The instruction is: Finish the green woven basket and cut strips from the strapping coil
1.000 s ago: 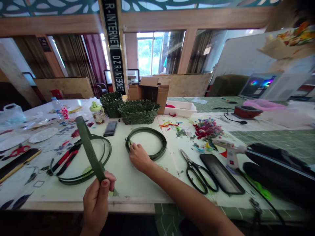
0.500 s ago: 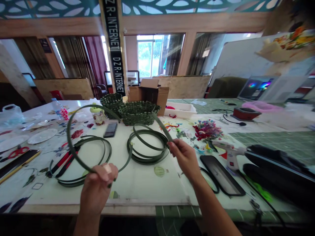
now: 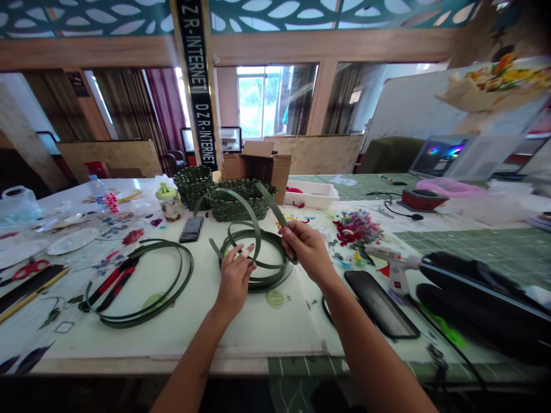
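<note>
two bare hands work over the middle of a white board, with one loose green strap [image 3: 257,221] bowed up in a tall arc between them. the right hand [image 3: 307,252] is closed in a pinch on the strap's lower end, thumb against fingers. the left hand [image 3: 235,281] is half open, its fingertips [image 3: 245,253] at the strap, though i can't tell whether they really grip it. the strap's upper end stands free, just in front of the baskets.

two coils of the same strap lie on the board: one [image 3: 253,267] directly under the hands, the other [image 3: 138,284] further left, touching neither hand. behind them sit two woven green baskets [image 3: 193,184] side by side, the nearer one [image 3: 241,202] almost touching the raised arc in this view.

compared with the earlier frame, the left hand has come in from the near edge, and the strap now rises over the right coil rather than across the left one.

the board's near edge [image 3: 181,357] runs below the hands, with white surface between it and the coil. to the right lie a black tray [image 3: 381,304] and one glue gun [image 3: 394,269], well apart from the hands.
</note>
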Demonstrator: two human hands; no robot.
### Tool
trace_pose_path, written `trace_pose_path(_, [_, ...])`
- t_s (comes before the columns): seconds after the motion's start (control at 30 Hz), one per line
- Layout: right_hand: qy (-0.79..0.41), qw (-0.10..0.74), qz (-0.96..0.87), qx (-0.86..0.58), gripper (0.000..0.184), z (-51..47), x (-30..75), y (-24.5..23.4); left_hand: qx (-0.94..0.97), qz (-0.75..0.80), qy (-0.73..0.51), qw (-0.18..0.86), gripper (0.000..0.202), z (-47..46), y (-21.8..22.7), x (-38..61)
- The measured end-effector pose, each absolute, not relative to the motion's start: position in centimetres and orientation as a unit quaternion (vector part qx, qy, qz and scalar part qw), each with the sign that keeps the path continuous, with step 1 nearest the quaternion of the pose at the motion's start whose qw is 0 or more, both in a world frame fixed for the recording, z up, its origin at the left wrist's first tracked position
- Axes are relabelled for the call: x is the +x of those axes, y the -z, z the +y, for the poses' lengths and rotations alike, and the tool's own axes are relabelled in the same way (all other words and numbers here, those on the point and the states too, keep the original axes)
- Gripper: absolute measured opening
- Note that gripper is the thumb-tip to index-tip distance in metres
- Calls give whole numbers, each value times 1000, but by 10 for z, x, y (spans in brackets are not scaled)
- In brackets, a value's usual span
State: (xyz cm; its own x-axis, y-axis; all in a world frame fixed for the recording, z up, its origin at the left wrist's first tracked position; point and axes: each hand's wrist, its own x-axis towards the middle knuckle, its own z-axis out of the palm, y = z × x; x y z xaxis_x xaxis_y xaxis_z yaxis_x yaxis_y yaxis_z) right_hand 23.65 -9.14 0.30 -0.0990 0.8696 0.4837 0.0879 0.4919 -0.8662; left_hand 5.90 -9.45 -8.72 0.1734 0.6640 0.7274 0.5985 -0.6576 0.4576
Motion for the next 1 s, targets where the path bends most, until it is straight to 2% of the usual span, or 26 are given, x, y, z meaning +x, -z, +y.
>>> trace_pose_path(0.1, [-316, 589, -636, -386, 27, -72, 255, -7, 779, 445, -438, 60, 24, -85, 97, 59])
trace_pose_path(0.27, [-215, 771, -510, -316, 20, -36, 313, -53, 757, 478, -438, 88, 29, -79, 119, 44])
trace_pose_path(0.4, [-174, 811, -502, -246, 14, -33, 329, -104, 726, 503, -458, 102, 29, -75, 121, 40])
trace_pose_path(0.5, [-137, 817, -523, -200, 16, -46, 313, -121, 708, 506, -479, 116, 29, -73, 120, 42])
trace_pose_path(0.63, [-181, 726, -630, -207, 14, -66, 279, -107, 675, 502, -527, 124, 25, -77, 120, 41])
trace_pose_path(0.73, [-201, 575, -749, -261, 15, -85, 252, -77, 627, 509, -578, 118, 28, -85, 118, 37])
trace_pose_path(0.83, [-141, 399, -843, -331, 20, -110, 224, -39, 580, 513, -623, 113, 29, -98, 112, 35])
trace_pose_path(0.9, [-106, 313, -876, -352, 20, -128, 207, -14, 539, 492, -665, 158, 26, -110, 105, 36])
trace_pose_path(1.0, [-96, 256, -893, -357, 25, -153, 190, 13, 454, 386, -744, 302, 26, -133, 90, 41])
